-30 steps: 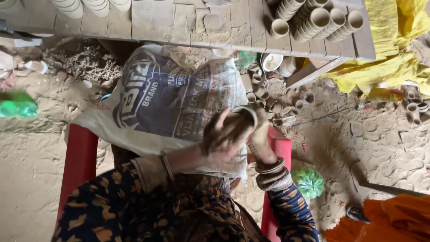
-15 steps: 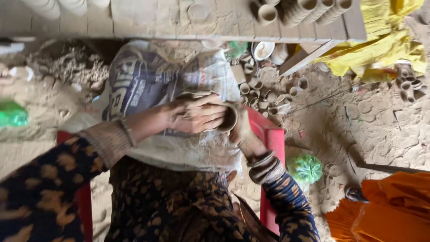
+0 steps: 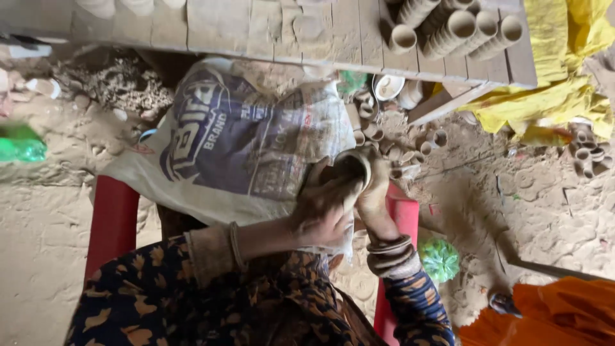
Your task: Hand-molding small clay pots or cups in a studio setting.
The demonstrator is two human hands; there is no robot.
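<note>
You sit on a red chair (image 3: 112, 218) over a sandy, dusty floor (image 3: 38, 256), with a low wooden board (image 3: 256, 29) across the top of the view. A printed plastic sack (image 3: 243, 141) lies over your lap as a work surface.

The clay cup (image 3: 354, 168) is small, brown and round-mouthed, with its opening tilted toward you. It sits above the right edge of the sack, between your two hands. Your left hand (image 3: 323, 214) curls its fingers against the cup's side and rim, pressed onto it. Your right hand (image 3: 378, 195) cups the other side from behind, its fingers closed around the wall; bangles ring that wrist.

More clay cups (image 3: 461, 32) lie stacked in rows on the board, and loose ones (image 3: 371, 122) are scattered on the ground just beyond the sack. A yellow cloth (image 3: 564, 77) is bunched at the right, an orange cloth (image 3: 557, 314) at the lower right, and a green net ball (image 3: 439, 259) lies just beside the chair. Nothing stands between your hands and the cup.
</note>
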